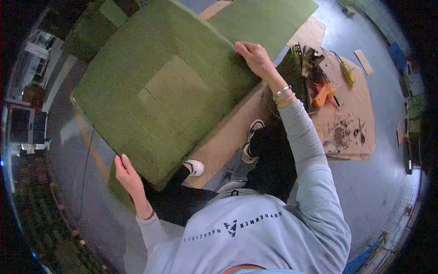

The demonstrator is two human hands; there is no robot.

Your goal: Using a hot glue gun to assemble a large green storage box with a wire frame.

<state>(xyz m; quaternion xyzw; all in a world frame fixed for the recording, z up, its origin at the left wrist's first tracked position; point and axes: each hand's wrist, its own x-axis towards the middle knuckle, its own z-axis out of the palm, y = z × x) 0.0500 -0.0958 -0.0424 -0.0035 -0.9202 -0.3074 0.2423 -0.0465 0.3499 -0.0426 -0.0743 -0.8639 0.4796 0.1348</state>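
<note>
A large green panel (pixel 137 114), with a paler rectangular patch and several thin straight lines across its face, is held tilted between my two hands. My left hand (pixel 128 176) pinches its lower left edge, thumb and fingers closed on the rim. On the opposite side, my right hand (pixel 255 57) is closed round the right edge, with a bangle on the wrist. Whatever lies directly beneath the panel is hidden by it.
Another green sheet (pixel 264 23) lies at the far side. To the right, a tan cardboard sheet (pixel 360 102) bears an orange glue gun (pixel 323 96), a yellow-handled tool (pixel 348 75), scissors (pixel 360 127), a dark brown clump (pixel 315 64) and dark crumbs. Cardboard (pixel 226 137) lies by my feet.
</note>
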